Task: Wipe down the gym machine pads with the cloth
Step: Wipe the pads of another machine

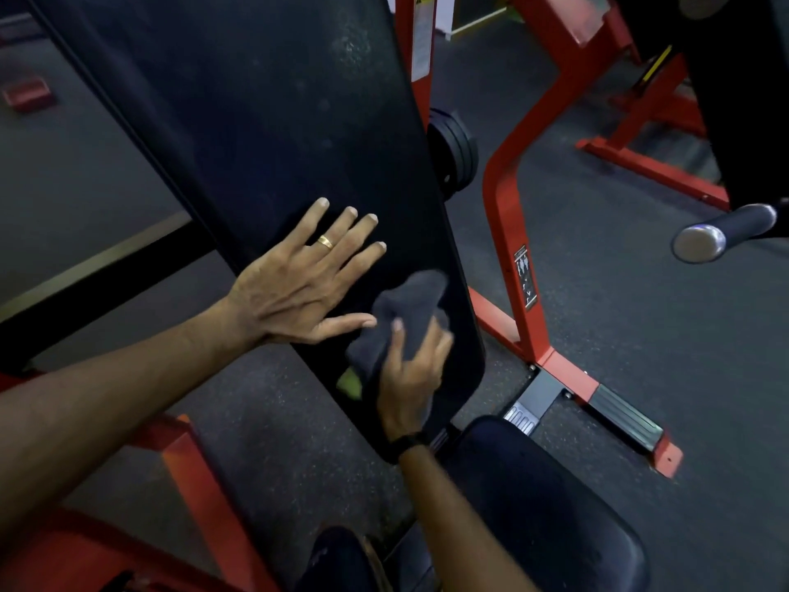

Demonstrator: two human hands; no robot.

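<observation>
While the right hand (410, 378) grips a bunched dark grey cloth (401, 318) and presses it to the long black padded backrest (264, 121), the wiping step itself looks to be in hand, worked at the lower end of that backrest near its right edge. The left hand (299, 284) lies flat on the backrest just beside the cloth, fingers straight and spread, a gold ring (325, 241) on one of them, and seems to steady the pad. The thumb tip of that hand comes close to the cloth; whether they touch I cannot tell. The cloth is soft and crumpled, wadded under the fingers of the right hand, with a rounded lump pushing out toward the backrest's right edge and a fold hanging down toward its bottom end; a small yellow-green patch shows by that fold, too blurred to name. The backrest's surface looks matt and faintly speckled higher up, which suggests that part is still to be wiped. The next move, I judge, calls for sweeping the cloth up the backrest with even pressure, then on to the black padded seat (550, 506) below its bottom end. The red steel frame (504, 185) stands to the backrest's right.
</observation>
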